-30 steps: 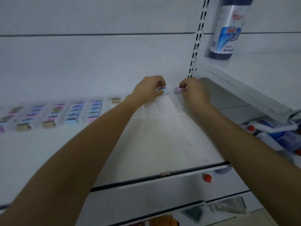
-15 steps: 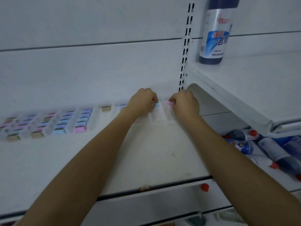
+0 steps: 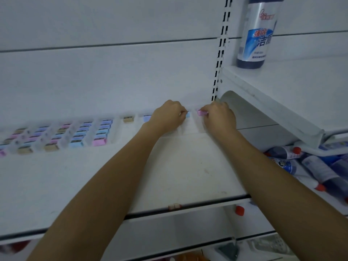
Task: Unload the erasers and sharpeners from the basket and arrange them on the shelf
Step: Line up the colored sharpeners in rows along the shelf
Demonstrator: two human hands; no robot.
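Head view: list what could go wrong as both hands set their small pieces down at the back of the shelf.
1. The left hand, holding a light blue piece, and the right hand, pinching a pink piece, work close together; either could bump the other's piece askew.
2. The lone blue piece lies right beside the left wrist; pulling back might knock it.
3. The filled rows lie off to the left, so these new pieces may land out of line.

both hands at the back of the shelf (image 3: pixel 188 166), each on a small sharpener
left hand (image 3: pixel 169 115) pinches blue sharpener (image 3: pixel 187 114), right hand (image 3: pixel 219 117) pinches pink sharpener (image 3: pixel 200 112), the two just apart. pastel sharpener rows (image 3: pixel 75 134) further left, lone tan sharpener (image 3: pixel 128 119) between. blue bottle (image 3: pixel 258 32) stands upper right.
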